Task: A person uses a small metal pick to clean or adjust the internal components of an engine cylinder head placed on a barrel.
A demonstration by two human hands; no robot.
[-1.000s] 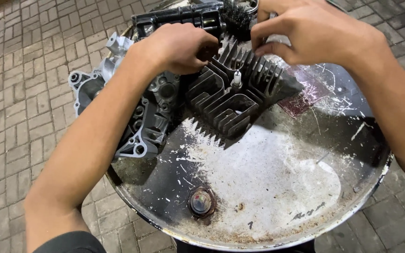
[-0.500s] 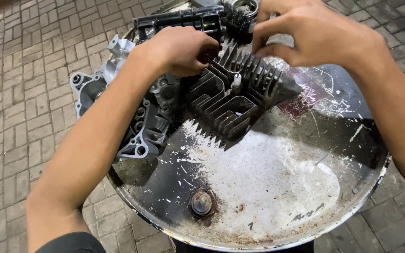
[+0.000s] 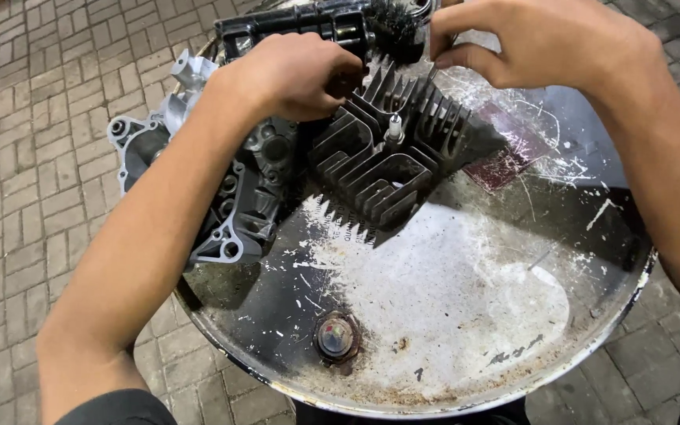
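On top of a scuffed metal drum lid (image 3: 466,330), both hands grip a black finned cylinder head (image 3: 391,153): left hand (image 3: 293,75) clenched at its edge, right hand (image 3: 545,39) pinching its top fins; seating it squarely seems next.

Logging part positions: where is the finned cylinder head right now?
In the head view, the finned cylinder head sits upper-centre on the drum top, right of the engine casing, between the left hand and right hand.

Your left hand (image 3: 293,75) and right hand (image 3: 545,39) both grip the finned cylinder head (image 3: 391,157), spark plug (image 3: 393,126) upright, atop the drum lid (image 3: 450,315).
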